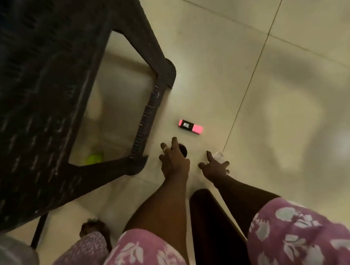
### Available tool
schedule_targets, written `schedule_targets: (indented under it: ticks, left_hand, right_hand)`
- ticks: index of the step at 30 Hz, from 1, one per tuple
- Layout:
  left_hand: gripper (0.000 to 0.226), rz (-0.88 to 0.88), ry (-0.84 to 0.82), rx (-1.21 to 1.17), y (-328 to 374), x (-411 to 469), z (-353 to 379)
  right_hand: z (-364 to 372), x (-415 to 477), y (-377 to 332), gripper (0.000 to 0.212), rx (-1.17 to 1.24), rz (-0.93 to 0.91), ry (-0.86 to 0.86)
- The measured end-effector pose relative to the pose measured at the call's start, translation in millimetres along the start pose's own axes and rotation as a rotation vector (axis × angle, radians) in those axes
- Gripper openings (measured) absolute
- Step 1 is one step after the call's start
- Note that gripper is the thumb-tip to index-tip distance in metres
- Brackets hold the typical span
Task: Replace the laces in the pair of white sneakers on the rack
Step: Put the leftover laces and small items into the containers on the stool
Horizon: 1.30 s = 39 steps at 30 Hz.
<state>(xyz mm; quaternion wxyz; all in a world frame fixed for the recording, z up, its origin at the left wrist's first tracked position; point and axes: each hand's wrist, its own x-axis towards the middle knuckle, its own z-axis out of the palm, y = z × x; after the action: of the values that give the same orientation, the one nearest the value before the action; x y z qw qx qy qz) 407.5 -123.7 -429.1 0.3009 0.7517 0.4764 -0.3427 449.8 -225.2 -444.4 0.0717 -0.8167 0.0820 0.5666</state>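
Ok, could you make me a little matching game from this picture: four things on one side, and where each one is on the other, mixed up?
Things:
1. pink highlighter
2. yellow-green ball
3. left hand
4. right hand

Places:
a. under the dark table
b. over a dark round object
c. lying on the floor, beyond both hands
d. right by something clear

Pairs: 1-c, 2-a, 3-b, 4-d
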Motion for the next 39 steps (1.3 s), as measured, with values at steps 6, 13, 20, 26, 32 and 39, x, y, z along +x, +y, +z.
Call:
schedule_targets:
  ticks: [6, 13, 20, 26, 32, 39]
  left_hand:
    - [0.069, 0.031, 0.004, 0.012, -3, 13, 15]
    - [0.057, 0.013, 0.004, -0.013, -5, 9, 13]
    - [0.08, 0.079, -0.107, 0.072, -2, 1, 23]
    - [0.061, 0.122, -0.104, 0.068, 4, 4, 21]
    - [0.058, 0.141, -0.088, 0.027, 6, -1, 14]
    - [0.067, 0.141, -0.019, -0.042, 16, -24, -5]
  right_hand:
    - [13, 15, 2, 0.071, 0.09, 0.034, -0.059]
    - [13, 2, 3, 0.072, 0.195, 0.034, -0.003]
    - [5, -6, -7, 0.082, 0.158, -0.037, -0.045]
    - [5, -7, -4, 0.072, 0.038, -0.097, -0.037]
    - [7, -13, 5, 0.065, 0.003, -0.111, -0.012]
    - [-3, -38, -1, 0.069, -0.148, -0.267, 0.071]
